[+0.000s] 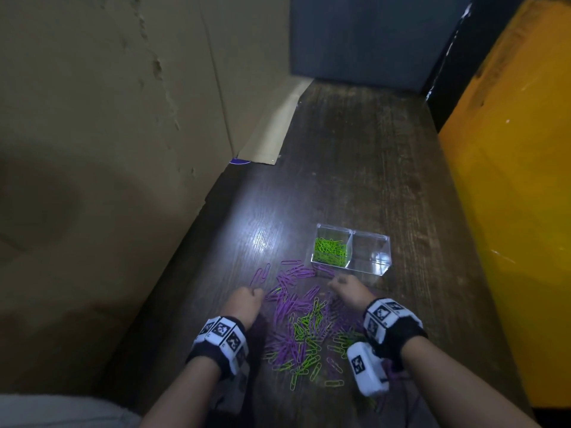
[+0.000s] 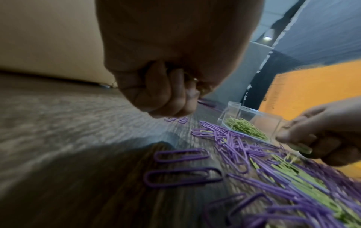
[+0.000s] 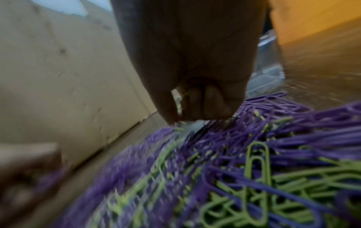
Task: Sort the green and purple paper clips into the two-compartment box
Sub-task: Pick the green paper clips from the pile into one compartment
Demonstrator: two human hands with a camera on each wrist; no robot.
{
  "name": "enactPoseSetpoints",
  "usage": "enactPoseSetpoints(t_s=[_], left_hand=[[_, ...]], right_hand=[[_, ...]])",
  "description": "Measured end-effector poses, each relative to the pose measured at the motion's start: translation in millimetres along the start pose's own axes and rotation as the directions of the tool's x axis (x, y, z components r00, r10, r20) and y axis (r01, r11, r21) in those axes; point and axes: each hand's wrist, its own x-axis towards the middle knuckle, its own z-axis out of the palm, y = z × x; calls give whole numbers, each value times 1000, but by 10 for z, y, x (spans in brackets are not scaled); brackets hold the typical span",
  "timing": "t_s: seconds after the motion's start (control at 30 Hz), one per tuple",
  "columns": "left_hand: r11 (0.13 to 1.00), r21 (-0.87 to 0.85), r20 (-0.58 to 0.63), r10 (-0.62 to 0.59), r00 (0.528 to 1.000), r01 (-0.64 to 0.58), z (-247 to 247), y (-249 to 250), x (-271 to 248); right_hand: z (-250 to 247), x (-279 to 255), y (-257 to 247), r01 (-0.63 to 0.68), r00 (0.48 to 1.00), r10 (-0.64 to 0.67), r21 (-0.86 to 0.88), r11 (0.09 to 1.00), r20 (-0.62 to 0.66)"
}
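Note:
A clear two-compartment box stands on the dark wooden table. Its left compartment holds green clips; the right one looks bare. In front of it lies a mixed pile of purple and green clips, mostly purple toward the box. My left hand hovers at the pile's left edge, its fingers curled round a few thin clips of unclear colour. My right hand is over the pile's far right, just before the box, fingers curled in, with green clips showing between thumb and fingers.
A cardboard wall runs close along the table's left side. A yellow panel borders the right side and a blue-grey panel closes the back. Two single purple clips lie apart at the pile's left.

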Motion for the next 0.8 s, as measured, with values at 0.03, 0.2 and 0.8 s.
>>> enactPoseSetpoints(t_s=[0.03, 0.2, 0.8], left_hand=[[1000, -28, -15, 6, 1000, -6, 10, -13, 20], [985, -164, -24, 48, 999, -52, -21, -19, 97], [841, -540, 117, 30, 993, 38, -115, 15, 217]], right_hand=[[-47, -9, 15, -2, 1000, 4, 114, 993, -16], [-171, -93, 58, -100, 991, 134, 575, 812, -17], [63, -151, -50, 219, 973, -131, -569, 793, 191]])
